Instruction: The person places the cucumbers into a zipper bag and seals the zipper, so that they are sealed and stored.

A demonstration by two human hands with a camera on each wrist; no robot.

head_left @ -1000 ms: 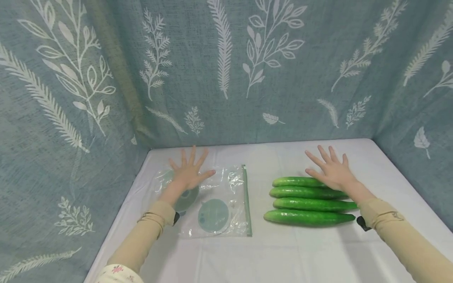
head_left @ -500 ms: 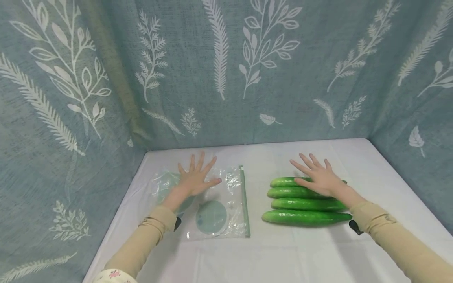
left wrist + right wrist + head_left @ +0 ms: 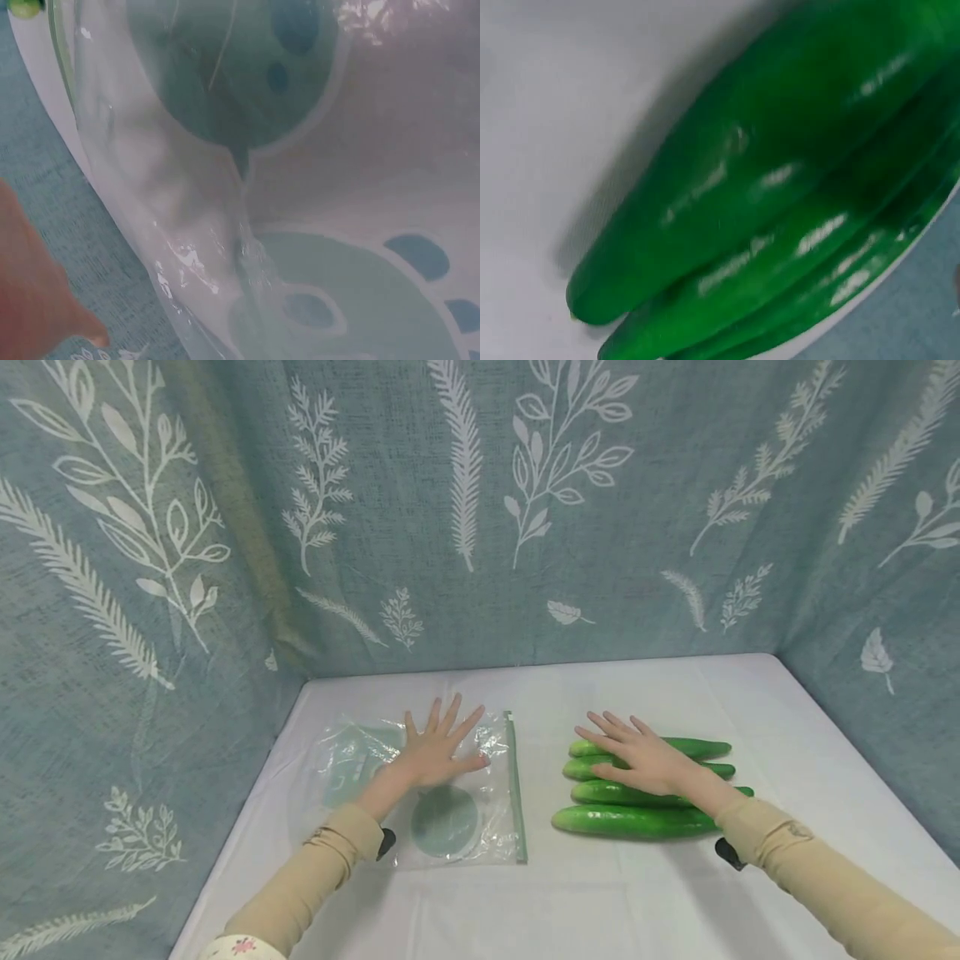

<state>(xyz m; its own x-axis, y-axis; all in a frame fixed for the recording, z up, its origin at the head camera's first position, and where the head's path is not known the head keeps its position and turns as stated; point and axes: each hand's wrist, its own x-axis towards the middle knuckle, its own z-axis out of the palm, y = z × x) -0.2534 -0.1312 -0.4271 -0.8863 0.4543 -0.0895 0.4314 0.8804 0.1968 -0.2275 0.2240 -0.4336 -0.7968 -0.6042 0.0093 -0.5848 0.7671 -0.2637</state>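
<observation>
My left hand (image 3: 431, 756), fingers spread, hovers over a clear zip bag (image 3: 491, 827) printed with pale green shapes. The bag lies flat, its green zip edge facing right; in the left wrist view its printed plastic (image 3: 315, 285) fills most of the picture, with part of the hand (image 3: 34, 292) at the left. My right hand (image 3: 645, 760), fingers also spread, is over several green cucumbers (image 3: 630, 821) lying side by side, and hides their middles. Seen from the right wrist, the cucumbers (image 3: 727, 180) lie close together. Neither hand grips anything.
Everything lies on a table with a white cloth (image 3: 510, 910). A blue-green curtain (image 3: 420, 510) with white leaf prints stands behind the table and along both sides. Dark wrist cameras (image 3: 729, 853) sit under both sleeve cuffs.
Both hands have moved inward: the left hand rightward over the bag, the right hand leftward across the cucumbers. The bag and cucumbers stay in place on the cloth.
</observation>
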